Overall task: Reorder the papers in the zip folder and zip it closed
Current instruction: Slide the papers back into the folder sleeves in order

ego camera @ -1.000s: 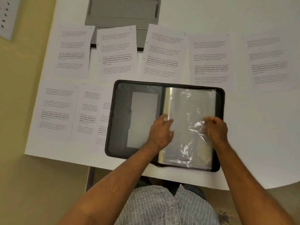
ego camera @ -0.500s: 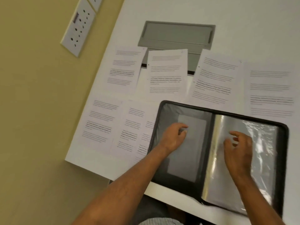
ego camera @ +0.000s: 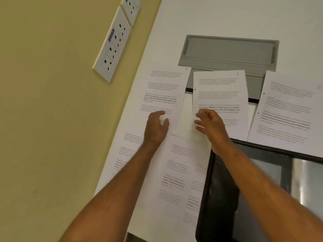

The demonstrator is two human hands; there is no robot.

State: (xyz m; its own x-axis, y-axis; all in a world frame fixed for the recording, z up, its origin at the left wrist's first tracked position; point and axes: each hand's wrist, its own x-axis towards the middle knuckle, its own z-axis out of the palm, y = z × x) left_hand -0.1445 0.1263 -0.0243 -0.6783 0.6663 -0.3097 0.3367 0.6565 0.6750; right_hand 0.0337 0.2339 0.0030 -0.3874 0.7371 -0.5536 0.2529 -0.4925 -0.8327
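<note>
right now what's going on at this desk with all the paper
A person is reaching both hands over printed white sheets spread on a white table. The left hand rests on the far-left printed sheet; the right hand touches the neighbouring printed sheet. The black zip folder lies open at the near right, not yet refilled.

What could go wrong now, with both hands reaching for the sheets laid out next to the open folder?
The left hand and right hand reach over two neighbouring sheets at once; taking both could muddle their order. The sheets near the zip folder overlap, and one lies partly under it, so a forearm might drag them or one might get skipped.
</note>
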